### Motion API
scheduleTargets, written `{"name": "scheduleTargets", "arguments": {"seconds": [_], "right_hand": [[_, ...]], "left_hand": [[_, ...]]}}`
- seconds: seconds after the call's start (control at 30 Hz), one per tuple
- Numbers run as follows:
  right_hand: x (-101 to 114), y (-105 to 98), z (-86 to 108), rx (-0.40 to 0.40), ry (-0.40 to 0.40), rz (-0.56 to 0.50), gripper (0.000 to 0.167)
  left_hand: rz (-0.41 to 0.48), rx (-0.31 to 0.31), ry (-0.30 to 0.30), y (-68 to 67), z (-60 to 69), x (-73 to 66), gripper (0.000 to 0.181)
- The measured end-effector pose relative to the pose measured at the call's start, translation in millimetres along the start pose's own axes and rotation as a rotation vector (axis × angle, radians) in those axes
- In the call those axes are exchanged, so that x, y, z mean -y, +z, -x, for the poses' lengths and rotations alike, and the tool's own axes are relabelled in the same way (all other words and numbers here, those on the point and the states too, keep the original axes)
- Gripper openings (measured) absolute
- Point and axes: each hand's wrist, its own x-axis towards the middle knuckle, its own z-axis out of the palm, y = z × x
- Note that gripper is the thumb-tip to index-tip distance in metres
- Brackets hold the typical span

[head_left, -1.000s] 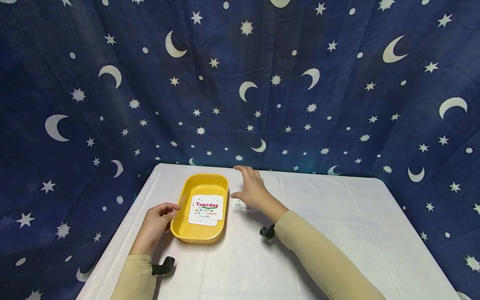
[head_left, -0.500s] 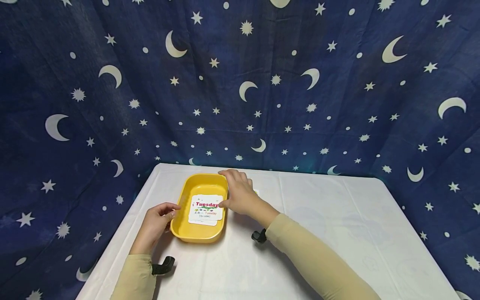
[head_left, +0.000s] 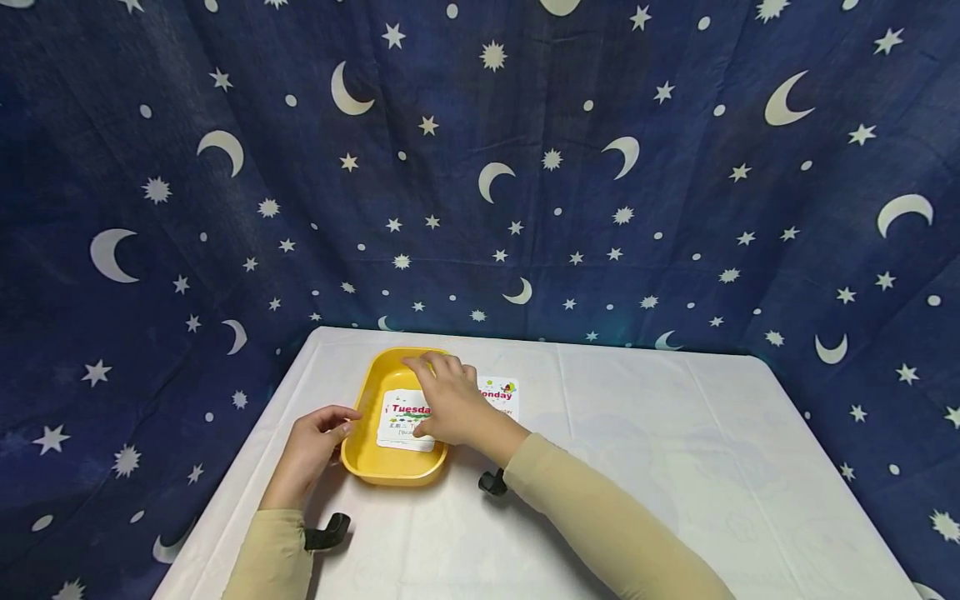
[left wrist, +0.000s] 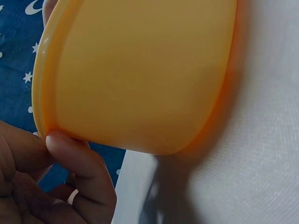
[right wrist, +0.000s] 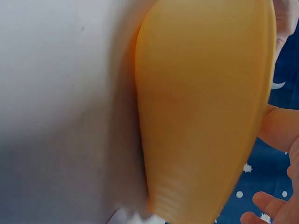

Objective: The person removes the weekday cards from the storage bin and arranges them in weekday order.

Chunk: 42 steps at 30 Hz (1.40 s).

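Note:
A yellow plastic tray (head_left: 396, 478) stands on the left part of the table. My left hand (head_left: 311, 442) pinches its left rim between thumb and finger; the left wrist view shows the thumb (left wrist: 74, 151) against the yellow wall. In the tray lies a white card (head_left: 397, 423) printed "Tuesday", on top of at least one other card. Over the tray's right side reaches my right hand (head_left: 453, 404), thumb and fingers spread apart above the card and hiding its right part. Whether the fingertips touch the card cannot be made out.
A white "Monday" card (head_left: 501, 393) lies on the table just right of the tray, partly hidden by my right hand. White cloth covers the table (head_left: 637, 467). Behind it hangs a dark blue curtain (head_left: 450, 167) with moons and stars.
My right hand has moved left from the Monday card to over the tray, uncovering more of that card. The left hand and the tray have stayed in place.

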Motion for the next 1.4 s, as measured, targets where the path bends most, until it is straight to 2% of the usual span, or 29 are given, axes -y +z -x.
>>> {"name": "scheduleTargets", "arguments": {"seconds": [0.27, 0.47, 0.63, 0.97, 1.4], "right_hand": [[16, 9, -6.7, 0.036, 0.015, 0.047, 0.122], [21, 19, -11.5, 0.057, 0.014, 0.126, 0.123], [22, 25, -15.0, 0.068, 0.002, 0.162, 0.122], [19, 32, -21.6, 0.162, 0.019, 0.203, 0.12], [21, 29, -26.1, 0.253, 0.074, 0.27, 0.119]], "left_hand": [[0.01, -0.005, -0.002, 1.2, 1.5, -0.6, 0.022], [0.021, -0.002, 0.0, 0.1, 1.4, -1.0, 0.023], [0.018, 0.0, 0.006, -0.4, 0.4, -0.6, 0.022], [0.019, 0.002, 0.003, 0.0, 1.4, -0.6, 0.022], [0.04, 0.003, 0.008, 0.3, -1.4, 1.3, 0.024]]}}
